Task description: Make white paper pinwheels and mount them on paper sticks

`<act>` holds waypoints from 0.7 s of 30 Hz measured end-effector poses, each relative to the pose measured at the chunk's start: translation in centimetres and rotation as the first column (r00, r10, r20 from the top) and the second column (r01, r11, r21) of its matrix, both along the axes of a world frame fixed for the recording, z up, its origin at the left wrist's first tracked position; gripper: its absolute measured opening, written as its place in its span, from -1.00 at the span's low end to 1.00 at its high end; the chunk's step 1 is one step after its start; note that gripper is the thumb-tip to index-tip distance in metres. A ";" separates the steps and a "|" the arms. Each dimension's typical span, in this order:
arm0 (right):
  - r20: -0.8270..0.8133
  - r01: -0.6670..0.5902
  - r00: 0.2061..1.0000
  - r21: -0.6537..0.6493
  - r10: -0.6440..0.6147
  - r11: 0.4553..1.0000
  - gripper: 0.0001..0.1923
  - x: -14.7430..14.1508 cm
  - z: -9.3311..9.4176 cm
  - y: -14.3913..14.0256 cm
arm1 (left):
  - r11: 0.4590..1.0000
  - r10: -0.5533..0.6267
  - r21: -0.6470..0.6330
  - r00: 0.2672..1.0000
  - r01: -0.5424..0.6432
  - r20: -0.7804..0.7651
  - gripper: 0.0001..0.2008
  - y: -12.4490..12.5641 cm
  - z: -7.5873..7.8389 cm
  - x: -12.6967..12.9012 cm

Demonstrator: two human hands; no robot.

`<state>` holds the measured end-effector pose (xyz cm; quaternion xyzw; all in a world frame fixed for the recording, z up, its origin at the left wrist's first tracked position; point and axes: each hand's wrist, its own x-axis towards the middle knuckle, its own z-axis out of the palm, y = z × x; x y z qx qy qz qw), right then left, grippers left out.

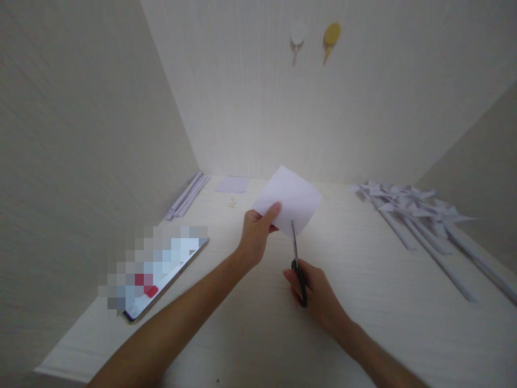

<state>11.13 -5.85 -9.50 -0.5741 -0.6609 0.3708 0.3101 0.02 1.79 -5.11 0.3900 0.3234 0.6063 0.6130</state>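
Both forearms reach in over the bench [363, 302]. Right hand [317, 293] is closed around the black handles of scissors [298, 261], blades pointing up at the lower edge of a white paper [293, 196]. Left hand [255, 236] pinches that paper's near corner, thumb on top, holding it above the bench. A tablet [161, 275] lies left; paper pinwheels [416, 215] lie right.

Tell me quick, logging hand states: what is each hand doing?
Left hand: closed, pinching the paper sheet.
Right hand: closed, holding scissors.
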 end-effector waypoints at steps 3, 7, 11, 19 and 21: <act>-0.014 -0.002 1.000 -0.006 0.001 1.000 -0.64 0.0 0.0 0.0 | 1.000 -0.001 0.002 1.000 0.001 0.007 -0.69 0.0 0.0 0.0; -0.013 -0.002 1.000 -0.013 0.002 1.000 -0.65 0.0 0.1 0.0 | 1.000 -0.001 0.009 1.000 0.001 0.017 -0.70 0.0 -0.1 -0.1; -0.016 -0.012 1.000 -0.018 0.012 1.000 -0.64 0.0 0.1 0.0 | 1.000 -0.012 0.017 1.000 0.012 0.019 -0.73 0.0 -0.1 -0.1; -0.044 -0.011 0.999 -0.017 0.010 1.000 -0.65 0.1 -0.1 0.1 | 0.999 -0.023 0.033 1.000 0.022 0.013 -0.72 -0.1 -0.1 -0.1; -0.048 -0.009 0.999 -0.024 0.008 1.000 -0.65 0.1 -0.1 0.2 | 1.000 -0.017 0.026 1.000 0.017 0.009 -0.71 -0.1 -0.1 -0.1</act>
